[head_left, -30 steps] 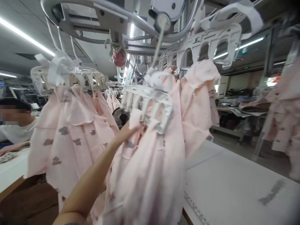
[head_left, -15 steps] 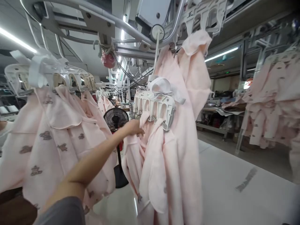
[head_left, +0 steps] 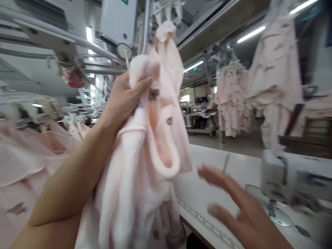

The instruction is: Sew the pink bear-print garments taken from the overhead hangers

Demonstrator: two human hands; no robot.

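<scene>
Plainly, the bunched pink garment (head_left: 135, 162) was what looked likeliest to give trouble, hanging from the centre of the frame down to the bottom edge. It was held only near its top, so its loose folds could, I judged, have slipped from that one grasp or swung against the sewing machine (head_left: 275, 173) at the right edge if it were carried across quickly. Another pink garment (head_left: 169, 62) hung close behind it, and the two might have snagged if pulled together.

The left hand (head_left: 126, 97), upper centre, had its fingers closed on the cloth, the thumb pressed across the near side; the other fingertips were lost behind the fabric. The right hand (head_left: 241, 211), lower right, was blurred, its fingers spread well open and holding nothing. It hung over the white surface (head_left: 193, 190), apart from the cloth; whether it touched the surface, I could not tell.
</scene>
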